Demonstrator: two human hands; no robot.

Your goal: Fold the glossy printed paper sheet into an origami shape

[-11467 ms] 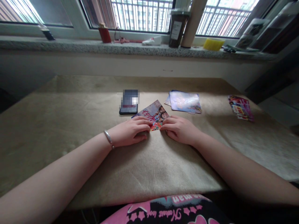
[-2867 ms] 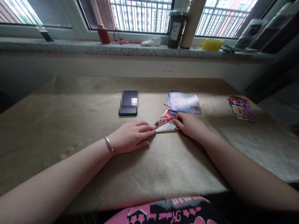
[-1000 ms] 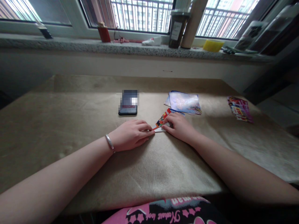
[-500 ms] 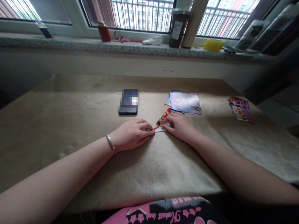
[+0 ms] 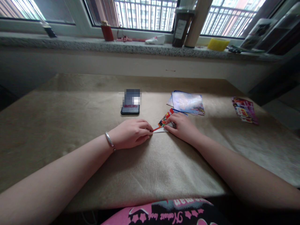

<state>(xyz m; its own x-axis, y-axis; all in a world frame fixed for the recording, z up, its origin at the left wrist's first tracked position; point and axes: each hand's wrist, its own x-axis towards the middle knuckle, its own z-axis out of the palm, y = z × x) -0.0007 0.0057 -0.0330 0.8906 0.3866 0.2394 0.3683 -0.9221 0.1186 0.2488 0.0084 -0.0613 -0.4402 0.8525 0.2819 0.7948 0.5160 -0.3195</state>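
A folded piece of printed paper (image 5: 165, 118), red and colourful on one side and white along its lower edge, lies on the table between my hands. My left hand (image 5: 133, 134), below a silver bracelet, pinches its narrow left tip with the fingertips. Over the right part of the paper rests my right hand (image 5: 184, 127), its fingers bent and closed on it; the palm hides some of the print. Just behind is a small pile of bluish printed sheets (image 5: 188, 102).
A phone (image 5: 131, 102) with a blurred screen lies beyond my left hand. Pink printed packets or cards (image 5: 245, 111) are at the far right of the table (image 5: 77, 125). On the stone sill (image 5: 79, 45) stand a dark jar (image 5: 180, 29), a red container (image 5: 107, 32) and a yellow block (image 5: 218, 44).
My left fingertips have shifted slightly at the paper's left tip, showing a little more of its white edge. My right hand keeps its hold. The view has moved slightly.
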